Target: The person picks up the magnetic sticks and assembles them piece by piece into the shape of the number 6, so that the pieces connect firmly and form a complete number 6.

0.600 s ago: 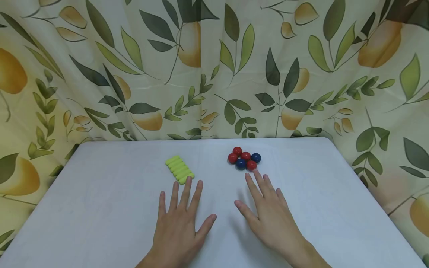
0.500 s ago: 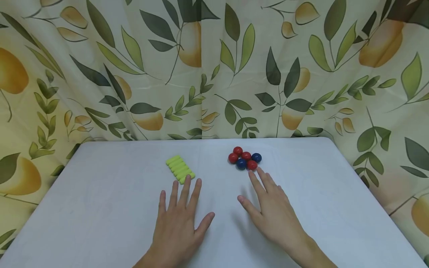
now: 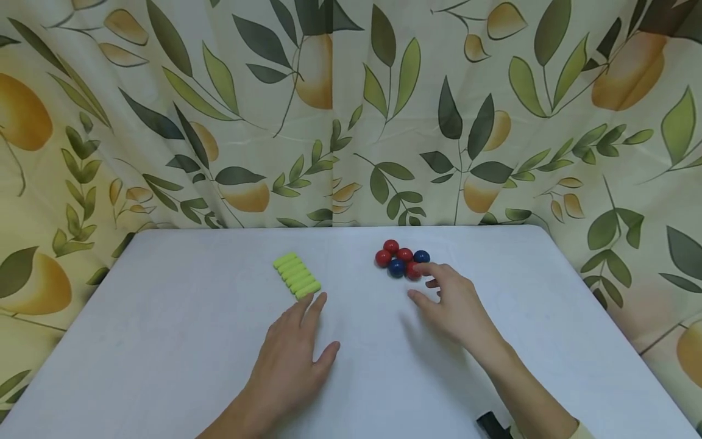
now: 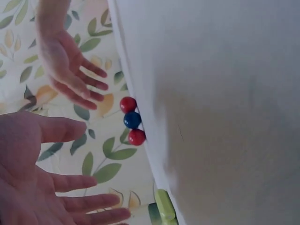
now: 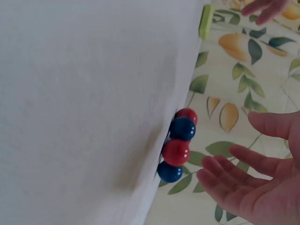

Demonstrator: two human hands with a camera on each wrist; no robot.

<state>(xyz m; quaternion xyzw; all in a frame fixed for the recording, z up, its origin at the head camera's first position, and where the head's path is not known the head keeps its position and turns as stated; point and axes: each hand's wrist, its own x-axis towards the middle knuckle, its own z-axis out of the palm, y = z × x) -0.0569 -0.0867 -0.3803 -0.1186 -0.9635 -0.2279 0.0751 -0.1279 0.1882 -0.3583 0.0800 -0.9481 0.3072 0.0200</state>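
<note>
Several glossy red balls point(image 3: 382, 258) and blue balls point(image 3: 396, 268) sit clustered near the table's far edge. My right hand point(image 3: 457, 308) hovers just right of the nearest red ball point(image 5: 176, 152), its fingers loosely bent. In the right wrist view a gap separates that hand from the balls. Left of the cluster lies a lime-green piece point(image 3: 297, 274) made of several ridged sticks side by side; whether they are joined I cannot tell. My left hand point(image 3: 290, 350) hangs at its near end, fingers relaxed, thumb spread, holding nothing. In the left wrist view its palm point(image 4: 18, 154) stays above the table.
A white cloth point(image 3: 164, 341) covers the table, whose far edge meets a curtain point(image 3: 351, 122) printed with leaves and fruit. A black object point(image 3: 492, 425) shows beside my right forearm at the bottom of the head view.
My right hand has moved right and forward, its fingers bending from straight to loosely curved. My left hand's spread fingers have relaxed and drawn together. The balls and green piece stay in place.
</note>
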